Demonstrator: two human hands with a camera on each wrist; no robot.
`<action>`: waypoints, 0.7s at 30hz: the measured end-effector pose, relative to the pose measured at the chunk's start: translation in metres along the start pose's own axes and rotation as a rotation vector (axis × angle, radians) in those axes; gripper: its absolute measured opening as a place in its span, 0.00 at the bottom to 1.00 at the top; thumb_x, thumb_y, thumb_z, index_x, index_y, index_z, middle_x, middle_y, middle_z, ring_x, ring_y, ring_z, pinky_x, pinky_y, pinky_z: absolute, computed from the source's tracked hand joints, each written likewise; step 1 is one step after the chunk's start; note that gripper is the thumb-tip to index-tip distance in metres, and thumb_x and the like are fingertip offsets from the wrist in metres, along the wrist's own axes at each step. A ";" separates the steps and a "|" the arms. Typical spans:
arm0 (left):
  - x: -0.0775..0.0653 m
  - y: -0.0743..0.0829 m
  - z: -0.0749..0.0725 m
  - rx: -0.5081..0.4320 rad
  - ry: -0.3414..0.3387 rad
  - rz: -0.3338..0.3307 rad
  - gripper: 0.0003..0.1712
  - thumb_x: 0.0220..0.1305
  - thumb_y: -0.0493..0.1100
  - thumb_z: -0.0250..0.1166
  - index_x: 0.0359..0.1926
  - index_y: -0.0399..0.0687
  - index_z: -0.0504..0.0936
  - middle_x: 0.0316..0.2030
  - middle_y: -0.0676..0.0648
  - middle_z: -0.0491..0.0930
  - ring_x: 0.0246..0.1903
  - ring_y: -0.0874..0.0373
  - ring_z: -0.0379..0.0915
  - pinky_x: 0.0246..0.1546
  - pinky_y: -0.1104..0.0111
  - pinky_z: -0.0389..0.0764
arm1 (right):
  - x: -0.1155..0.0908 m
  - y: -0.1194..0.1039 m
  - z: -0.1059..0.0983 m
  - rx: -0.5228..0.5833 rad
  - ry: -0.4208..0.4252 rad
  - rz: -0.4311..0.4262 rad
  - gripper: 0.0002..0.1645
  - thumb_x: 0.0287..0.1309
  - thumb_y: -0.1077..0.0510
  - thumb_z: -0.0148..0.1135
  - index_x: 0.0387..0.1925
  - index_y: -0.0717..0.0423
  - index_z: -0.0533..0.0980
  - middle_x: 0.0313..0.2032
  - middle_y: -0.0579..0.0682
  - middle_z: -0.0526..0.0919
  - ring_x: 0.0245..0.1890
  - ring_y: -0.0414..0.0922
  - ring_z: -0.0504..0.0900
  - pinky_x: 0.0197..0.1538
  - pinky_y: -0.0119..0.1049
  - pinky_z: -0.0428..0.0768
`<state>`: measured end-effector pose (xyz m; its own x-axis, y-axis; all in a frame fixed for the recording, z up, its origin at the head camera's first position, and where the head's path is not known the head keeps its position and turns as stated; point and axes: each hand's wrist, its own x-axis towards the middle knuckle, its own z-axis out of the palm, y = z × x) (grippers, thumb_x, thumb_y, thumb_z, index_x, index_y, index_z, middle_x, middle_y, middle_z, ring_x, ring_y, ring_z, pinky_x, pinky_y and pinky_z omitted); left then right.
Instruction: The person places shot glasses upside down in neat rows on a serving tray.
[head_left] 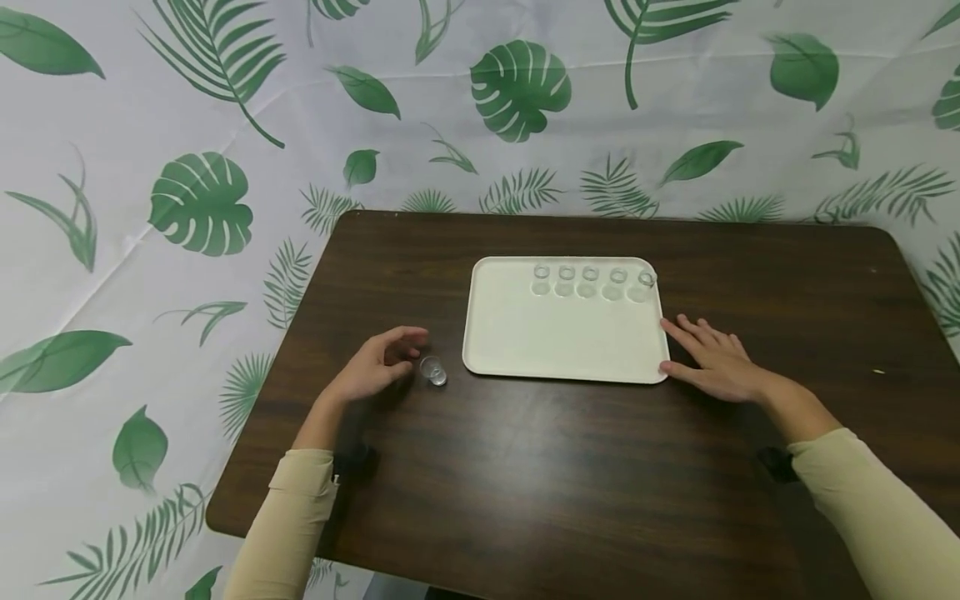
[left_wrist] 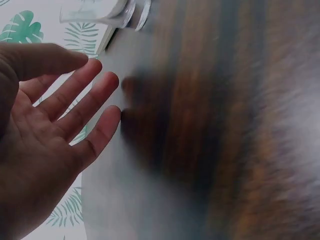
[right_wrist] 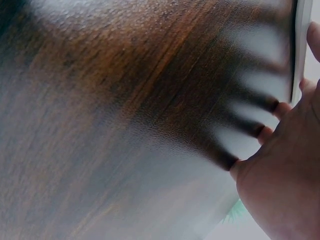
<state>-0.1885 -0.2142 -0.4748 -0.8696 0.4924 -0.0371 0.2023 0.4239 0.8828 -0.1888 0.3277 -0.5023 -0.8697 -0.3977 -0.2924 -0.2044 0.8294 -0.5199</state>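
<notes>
My left hand is beside a small clear glass on the table, its fingers loosely bent with nothing between them. In the left wrist view that glass shows past the fingertips, partly cut off by the top edge. The white tray lies to the right of it. Along the tray's far side stands a row of several small clear glasses, towards its right half. My right hand rests at the tray's right edge, fingers spread, the thumb and index fingertip at the rim.
The dark wood table runs back to a white cloth with green leaf prints. A tiny pale scrap lies on the table far to the right.
</notes>
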 end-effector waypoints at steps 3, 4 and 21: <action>-0.001 -0.012 0.006 0.024 0.019 0.010 0.31 0.59 0.24 0.64 0.64 0.31 0.69 0.56 0.31 0.75 0.51 0.34 0.73 0.48 0.43 0.74 | -0.003 -0.003 -0.001 0.005 0.004 -0.002 0.50 0.68 0.35 0.51 0.78 0.39 0.37 0.76 0.64 0.36 0.72 0.70 0.33 0.60 0.75 0.30; -0.001 -0.014 0.007 0.029 0.024 0.014 0.31 0.59 0.25 0.66 0.64 0.32 0.70 0.55 0.33 0.76 0.50 0.36 0.74 0.47 0.43 0.75 | -0.003 -0.003 -0.001 0.010 0.011 -0.007 0.49 0.68 0.36 0.52 0.78 0.39 0.37 0.75 0.65 0.37 0.72 0.70 0.33 0.60 0.75 0.30; -0.010 -0.019 0.040 0.084 0.182 0.017 0.22 0.55 0.32 0.73 0.53 0.40 0.81 0.39 0.41 0.79 0.39 0.42 0.73 0.40 0.46 0.73 | 0.003 0.011 0.004 0.002 0.006 0.006 0.50 0.65 0.26 0.46 0.78 0.32 0.36 0.76 0.61 0.35 0.72 0.68 0.31 0.60 0.74 0.28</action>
<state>-0.1660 -0.1964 -0.5097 -0.9311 0.3580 0.0695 0.2483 0.4826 0.8399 -0.1912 0.3340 -0.5123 -0.8734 -0.3907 -0.2909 -0.1985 0.8309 -0.5197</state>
